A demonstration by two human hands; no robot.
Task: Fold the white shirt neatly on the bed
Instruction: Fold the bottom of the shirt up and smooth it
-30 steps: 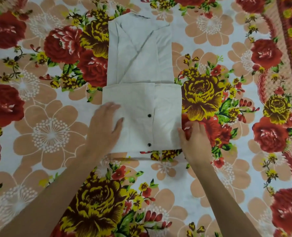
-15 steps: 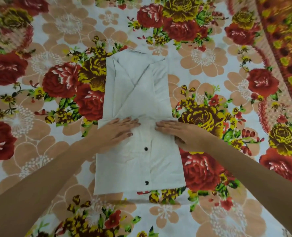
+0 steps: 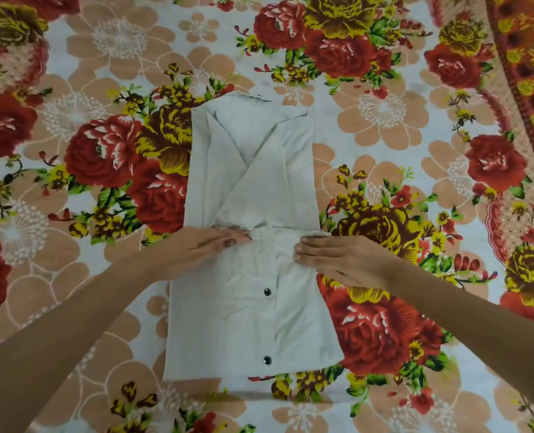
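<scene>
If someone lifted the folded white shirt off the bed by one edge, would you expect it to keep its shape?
Probably not. The white shirt looks like thin, soft cloth: it creases where the left hand and right hand press along the fold, so it would likely sag and unfold. It seems light. On the floral bedsheet, a push would more likely bunch it than slide it whole.

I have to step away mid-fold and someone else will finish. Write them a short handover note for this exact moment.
Left hand: open, flat, palm down on the left end of the cross fold.
Right hand: open, flat on the right end of that fold.
White cotton button-up shirt: lies lengthwise on the floral-print bedsheet, sides folded in to a narrow strip, near part with two dark buttons doubled up over the middle.
Done: side folds, first cross fold.
Left: probably fold once more towards the far end, then smooth the creases.
</scene>
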